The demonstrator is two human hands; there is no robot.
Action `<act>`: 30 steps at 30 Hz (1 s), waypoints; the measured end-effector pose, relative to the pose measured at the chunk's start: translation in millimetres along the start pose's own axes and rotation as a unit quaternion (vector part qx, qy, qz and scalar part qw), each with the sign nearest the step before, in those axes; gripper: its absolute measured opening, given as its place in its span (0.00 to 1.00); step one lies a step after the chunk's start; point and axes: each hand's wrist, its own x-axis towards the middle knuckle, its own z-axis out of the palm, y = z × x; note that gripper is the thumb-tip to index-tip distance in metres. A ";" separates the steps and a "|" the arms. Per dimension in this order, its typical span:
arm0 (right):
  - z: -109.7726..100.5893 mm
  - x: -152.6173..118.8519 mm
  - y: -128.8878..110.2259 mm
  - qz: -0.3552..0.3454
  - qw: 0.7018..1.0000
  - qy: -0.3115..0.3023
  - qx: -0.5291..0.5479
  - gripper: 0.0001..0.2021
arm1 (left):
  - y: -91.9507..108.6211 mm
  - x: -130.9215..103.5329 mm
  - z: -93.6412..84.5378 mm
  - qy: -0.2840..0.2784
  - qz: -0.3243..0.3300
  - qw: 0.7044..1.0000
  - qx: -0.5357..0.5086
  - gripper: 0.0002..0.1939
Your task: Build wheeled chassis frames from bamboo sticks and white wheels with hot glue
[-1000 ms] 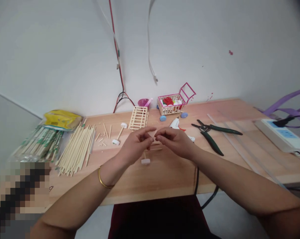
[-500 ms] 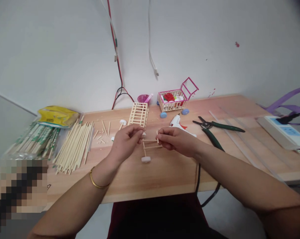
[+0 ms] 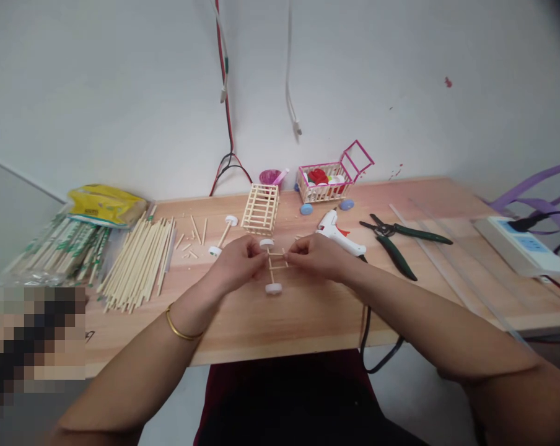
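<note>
A small wooden stick frame (image 3: 280,268) lies between my hands, with a white wheel (image 3: 273,288) at the near end of its axle and another white wheel (image 3: 266,245) at the far end. My left hand (image 3: 238,263) is closed in a pinch on the axle just below the far wheel. A short wooden stick (image 3: 286,262) crosses the two rails at their right part. On that stick the fingertips of my right hand (image 3: 315,257) are pinched. Behind them stands a slatted stick basket (image 3: 260,209), and left of it lies a loose axle with wheels (image 3: 225,234).
At left are a pile of wooden sticks (image 3: 138,263), bagged sticks and a yellow packet (image 3: 104,205). A glue gun (image 3: 338,234), green-handled cutters (image 3: 394,238) and a power strip (image 3: 524,248) lie right. A pink-trimmed stick cart (image 3: 324,184) and purple cup (image 3: 269,178) stand behind.
My right hand has moved slightly left, bringing the short stick across the rails nearer the axle. The far wheel now shows beside my left fingers. The whole view has shifted a little.
</note>
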 end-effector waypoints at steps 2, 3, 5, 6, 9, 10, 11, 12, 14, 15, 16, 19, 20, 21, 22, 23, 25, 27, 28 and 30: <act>1.2 -0.5 -7.0 0.006 1.000 -0.004 -0.010 0.15 | -2.1 1.1 4.0 -0.011 -0.013 1.000 -0.022 0.10; 1.8 -0.8 -10.3 0.007 1.000 -0.005 -0.014 0.15 | -2.4 1.4 6.0 -0.015 -0.022 0.999 -0.035 0.11; 2.6 -0.8 -14.9 0.012 1.000 -0.006 -0.023 0.14 | -2.0 1.8 9.6 -0.023 -0.040 0.997 -0.063 0.11; 2.8 -0.5 -16.2 0.014 1.000 -0.008 -0.026 0.14 | -1.6 1.9 11.2 -0.028 -0.049 0.996 -0.076 0.11; 2.7 0.9 -17.7 0.015 0.999 -0.018 -0.039 0.14 | -1.6 2.8 15.4 -0.045 -0.064 0.991 -0.112 0.12; 2.4 1.3 -17.9 0.017 0.999 -0.020 -0.045 0.14 | -2.1 3.2 16.6 -0.051 -0.066 0.989 -0.123 0.12; 2.1 1.6 -18.1 0.020 0.998 -0.021 -0.049 0.13 | -2.9 3.6 17.7 -0.055 -0.067 0.987 -0.132 0.13; 1.8 1.8 -18.4 0.024 0.998 -0.023 -0.053 0.13 | -3.7 3.9 18.8 -0.057 -0.067 0.986 -0.138 0.13; 1.2 1.7 -19.2 0.029 0.997 -0.028 -0.061 0.13 | -4.9 4.4 20.4 -0.057 -0.070 0.986 -0.142 0.13; 1.0 1.4 -19.6 0.029 0.997 -0.031 -0.066 0.14 | -5.2 4.6 21.1 -0.056 -0.072 0.986 -0.141 0.12; 0.8 1.1 -20.1 0.028 0.997 -0.034 -0.071 0.15 | -5.3 4.7 21.6 -0.056 -0.073 0.986 -0.138 0.12; 0.7 0.3 -21.3 0.021 0.996 -0.038 -0.077 0.17 | -4.3 5.0 22.9 -0.063 -0.081 0.985 -0.136 0.10; 0.9 0.1 -21.4 0.019 0.996 -0.039 -0.079 0.17 | -3.8 5.2 23.2 -0.064 -0.086 0.985 -0.138 0.10; 1.3 0.1 -21.3 0.019 0.996 -0.039 -0.081 0.16 | -3.4 5.5 23.5 -0.066 -0.092 0.984 -0.140 0.10; 1.9 0.2 -21.1 0.018 0.996 -0.040 -0.083 0.15 | -3.1 5.7 23.7 -0.068 -0.097 0.983 -0.142 0.10; 2.6 0.4 -20.5 0.017 0.995 -0.039 -0.085 0.15 | -3.0 6.0 24.0 -0.070 -0.102 0.982 -0.144 0.10; 4.2 0.8 -18.9 0.009 0.996 -0.038 -0.083 0.13 | -2.8 6.4 24.3 -0.072 -0.102 0.982 -0.141 0.10; 5.8 1.3 -16.9 -0.004 0.996 -0.035 -0.078 0.13 | -2.5 6.7 24.6 -0.070 -0.094 0.984 -0.132 0.09; 6.5 1.5 -15.9 -0.010 0.996 -0.033 -0.077 0.12 | -2.2 6.8 24.7 -0.069 -0.089 0.985 -0.127 0.10; 7.7 1.7 -14.1 -0.017 0.996 -0.029 -0.077 0.11 | -0.9 6.8 24.7 -0.066 -0.085 0.987 -0.120 0.10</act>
